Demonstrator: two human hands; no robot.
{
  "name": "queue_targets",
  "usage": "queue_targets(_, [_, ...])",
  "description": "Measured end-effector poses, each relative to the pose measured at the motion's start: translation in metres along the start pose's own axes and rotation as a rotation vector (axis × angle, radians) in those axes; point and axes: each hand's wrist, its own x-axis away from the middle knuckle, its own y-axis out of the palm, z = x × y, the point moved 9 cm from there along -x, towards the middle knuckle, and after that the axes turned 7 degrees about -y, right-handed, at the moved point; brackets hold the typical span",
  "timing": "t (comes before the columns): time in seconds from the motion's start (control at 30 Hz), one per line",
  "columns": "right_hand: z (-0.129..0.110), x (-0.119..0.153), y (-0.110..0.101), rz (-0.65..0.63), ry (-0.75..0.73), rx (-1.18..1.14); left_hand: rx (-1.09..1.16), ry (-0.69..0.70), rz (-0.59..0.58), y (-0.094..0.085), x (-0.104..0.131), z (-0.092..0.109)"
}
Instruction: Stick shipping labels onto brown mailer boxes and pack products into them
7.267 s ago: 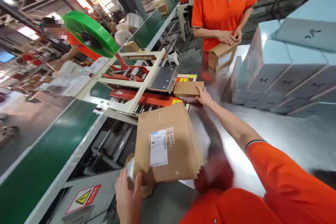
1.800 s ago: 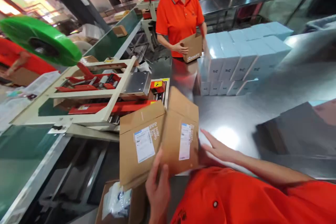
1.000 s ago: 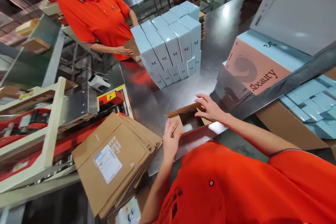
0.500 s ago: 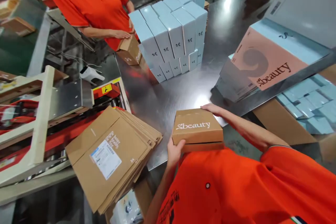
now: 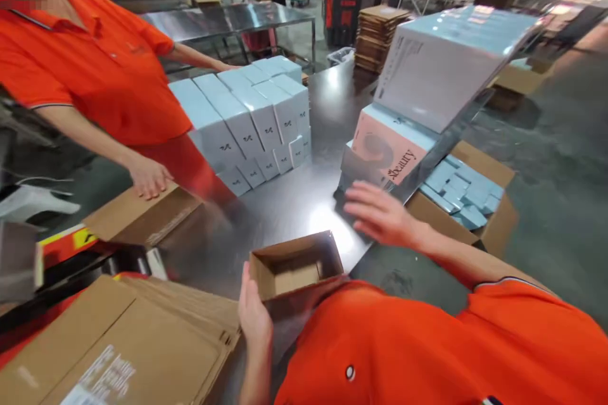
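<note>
My left hand (image 5: pixel 255 316) lies with straight fingers flat against the left wall of a small cardboard box (image 5: pixel 294 253). The box stands close to my body, its mouth facing up, and its inside looks bare. My right hand (image 5: pixel 382 215) hovers to the right of the box, fingers spread, holding nothing. Beyond those fingers is a pink and light-blue carton (image 5: pixel 380 145) printed "beauty", at the table's right edge. A stack of flattened cardboard boxes (image 5: pixel 156 342) is at the lower left, beside my left hand.
Stacked light-blue boxes (image 5: pixel 256 120) stand on the metal table (image 5: pixel 327 202). Across from me, a co-worker's hand (image 5: pixel 147 177) touches a brown box (image 5: pixel 147 209). A large white carton (image 5: pixel 422 76) rises at the right; an open carton of blue packages (image 5: pixel 460 196) sits below the edge.
The cardboard box has turned from closed face up to open side up. My right hand has let go of it and moved away. The co-worker's arms have spread apart. The view has tilted up.
</note>
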Motion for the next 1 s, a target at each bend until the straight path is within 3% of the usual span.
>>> queue_targets(0.07, [0.014, -0.001, -0.062, 0.231, 0.028, 0.362, -0.037, 0.025, -0.005, 0.004, 0.005, -0.009])
queue_targets(0.13, [0.031, 0.003, -0.100, 0.323, 0.134, 0.650, -0.016, 0.045, -0.005, 0.013, 0.007, -0.014])
queue_targets(0.17, [0.042, 0.006, -0.103, 0.277, 0.194, 0.694, 0.009, 0.055, -0.001, 0.019, 0.007, -0.015])
queue_targets(0.27, [0.063, 0.014, -0.080, 0.115, 0.267, 0.610, 0.083, 0.074, -0.022, 0.045, -0.001, -0.008])
queue_targets(0.37, [0.071, 0.021, -0.066, 0.171, 0.308, 0.393, 0.135, 0.069, -0.112, 0.080, -0.013, 0.006])
queue_targets(0.43, [0.075, 0.024, -0.067, 0.240, 0.362, 0.204, 0.138, 0.057, -0.180, 0.101, -0.017, 0.015])
queue_targets(0.57, [0.071, 0.036, -0.069, 0.371, 0.409, -0.110, 0.119, 0.044, -0.262, 0.125, -0.016, 0.028])
queue_targets(0.67, [0.057, 0.050, -0.030, 0.233, 0.326, -0.329, 0.152, 0.008, -0.253, 0.129, -0.017, 0.027])
queue_targets(0.77, [0.052, 0.078, 0.040, -0.215, 0.300, -0.474, 0.174, -0.016, -0.262, 0.132, -0.022, 0.023])
queue_targets(0.83, [0.063, 0.100, 0.072, -0.386, 0.338, -0.478, 0.122, -0.005, -0.208, 0.129, -0.026, 0.023])
queue_targets(0.93, [0.088, 0.117, 0.103, -0.402, 0.442, -0.556, -0.069, 0.126, -0.037, 0.115, -0.019, 0.034])
queue_targets(1.0, [0.094, 0.118, 0.124, -0.402, 0.457, -0.595, -0.246, 0.306, -0.119, 0.122, 0.003, 0.048])
